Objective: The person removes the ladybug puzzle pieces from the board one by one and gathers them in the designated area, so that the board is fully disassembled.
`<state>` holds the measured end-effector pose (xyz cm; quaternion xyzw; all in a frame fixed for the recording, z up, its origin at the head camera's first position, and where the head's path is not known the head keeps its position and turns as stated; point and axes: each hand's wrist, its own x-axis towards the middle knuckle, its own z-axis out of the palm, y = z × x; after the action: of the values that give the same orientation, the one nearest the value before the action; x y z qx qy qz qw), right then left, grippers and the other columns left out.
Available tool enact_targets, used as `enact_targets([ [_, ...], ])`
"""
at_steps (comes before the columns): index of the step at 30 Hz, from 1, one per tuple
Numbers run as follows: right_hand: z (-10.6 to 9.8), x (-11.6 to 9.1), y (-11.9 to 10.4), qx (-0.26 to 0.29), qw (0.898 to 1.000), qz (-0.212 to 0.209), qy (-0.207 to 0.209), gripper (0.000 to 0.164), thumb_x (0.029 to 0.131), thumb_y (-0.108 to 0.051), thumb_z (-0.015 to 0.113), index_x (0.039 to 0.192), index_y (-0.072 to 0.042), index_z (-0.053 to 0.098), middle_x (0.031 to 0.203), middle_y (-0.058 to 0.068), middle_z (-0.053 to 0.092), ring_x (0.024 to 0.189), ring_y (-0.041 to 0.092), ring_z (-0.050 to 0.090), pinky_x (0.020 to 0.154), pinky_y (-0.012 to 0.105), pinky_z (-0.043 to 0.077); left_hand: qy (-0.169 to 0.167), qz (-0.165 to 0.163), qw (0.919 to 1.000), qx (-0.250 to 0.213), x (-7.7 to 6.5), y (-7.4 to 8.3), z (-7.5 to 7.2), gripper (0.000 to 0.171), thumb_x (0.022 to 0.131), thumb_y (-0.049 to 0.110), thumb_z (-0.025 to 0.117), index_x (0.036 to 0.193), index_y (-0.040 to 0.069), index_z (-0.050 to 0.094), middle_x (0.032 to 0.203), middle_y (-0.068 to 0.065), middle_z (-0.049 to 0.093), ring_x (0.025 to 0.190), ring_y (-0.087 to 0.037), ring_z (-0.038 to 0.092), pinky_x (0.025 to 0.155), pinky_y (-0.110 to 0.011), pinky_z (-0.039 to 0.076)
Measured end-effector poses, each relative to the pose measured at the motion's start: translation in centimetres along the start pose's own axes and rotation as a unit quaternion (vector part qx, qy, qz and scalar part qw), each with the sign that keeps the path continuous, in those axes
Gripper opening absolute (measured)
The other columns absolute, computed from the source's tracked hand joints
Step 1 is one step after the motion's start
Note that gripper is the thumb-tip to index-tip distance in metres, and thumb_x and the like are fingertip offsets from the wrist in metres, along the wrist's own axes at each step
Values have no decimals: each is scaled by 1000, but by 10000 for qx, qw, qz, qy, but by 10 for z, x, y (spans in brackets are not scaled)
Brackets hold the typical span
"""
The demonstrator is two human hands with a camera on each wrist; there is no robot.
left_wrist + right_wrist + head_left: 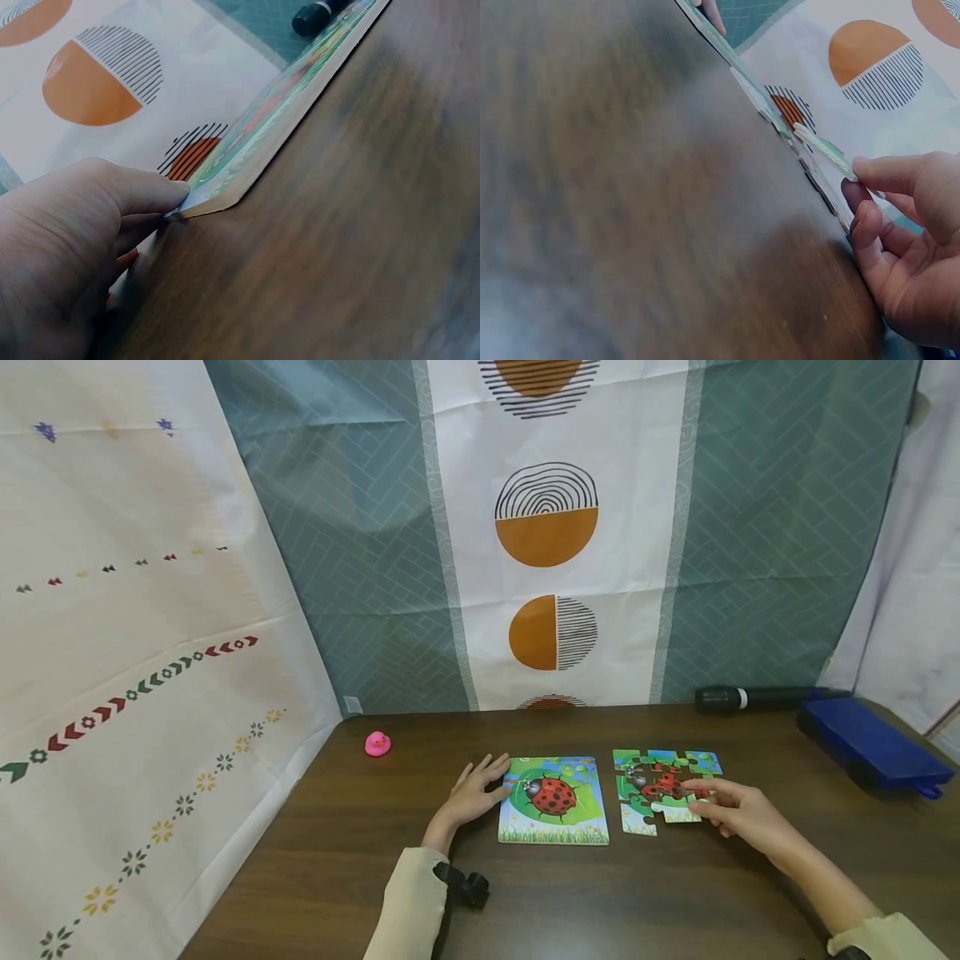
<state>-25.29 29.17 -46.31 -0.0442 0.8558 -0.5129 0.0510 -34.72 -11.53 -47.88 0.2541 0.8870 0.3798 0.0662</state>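
Observation:
A square picture board [552,800] with a red ladybug on green lies flat on the table. My left hand [471,793] rests at its left edge, fingers extended, thumb touching the edge; the thumb [154,189] also shows at the board's corner in the left wrist view. To the right lies a partly joined ladybug jigsaw puzzle [636,818]. Over its lower right part, my right hand [738,814] pinches a puzzle piece [826,152] between thumb and fingers. That piece is tilted, with one end raised above the others. My right fingers cover part of the puzzle's right side.
A pink rubber duck [378,743] sits at the table's back left. Along the back right lies a black cylindrical object [772,697] with a white band, beside a blue case [873,743]. A patterned cloth [480,635] hangs behind the brown table [570,902].

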Motion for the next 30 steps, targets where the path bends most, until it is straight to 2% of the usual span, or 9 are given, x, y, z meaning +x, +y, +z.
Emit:
enact_targets([
  [10, 0, -6, 6, -81, 9998, 154, -24, 54, 94, -30, 64, 137, 0, 50, 67, -7, 46, 59, 7, 43, 57, 26, 39, -87, 12, 9999, -48, -2, 1, 1, 55, 101, 21, 52, 150, 3, 36, 162, -10, 27, 153, -34, 12, 123, -58, -2],
  [15, 0, -5, 5, -65, 9999, 83, 28, 50, 93, -28, 65, 132, 1, 52, 67, -7, 48, 58, 7, 43, 56, 26, 39, -38, 46, 10000, -73, -1, 2, -1, 56, 100, 21, 53, 150, 2, 37, 161, -10, 28, 153, -34, 12, 123, -59, -3],
  [22, 2, -4, 3, -79, 10000, 3, 20, 49, 92, -28, 67, 129, 2, 55, 75, -9, 62, 57, 6, 41, 54, 26, 39, -53, 47, 10000, -47, -1, 1, -2, 56, 101, 22, 53, 150, 2, 36, 161, -11, 28, 153, -35, 12, 123, -59, -3],
  [30, 4, -4, 7, -303, 9995, -72, 51, 46, 92, -25, 66, 126, 6, 56, 85, -1, 65, 59, 6, 45, 53, 25, 42, -27, 39, 10000, -30, -2, 2, -2, 55, 101, 22, 52, 150, 2, 36, 161, -10, 28, 153, -34, 12, 123, -59, -2],
])
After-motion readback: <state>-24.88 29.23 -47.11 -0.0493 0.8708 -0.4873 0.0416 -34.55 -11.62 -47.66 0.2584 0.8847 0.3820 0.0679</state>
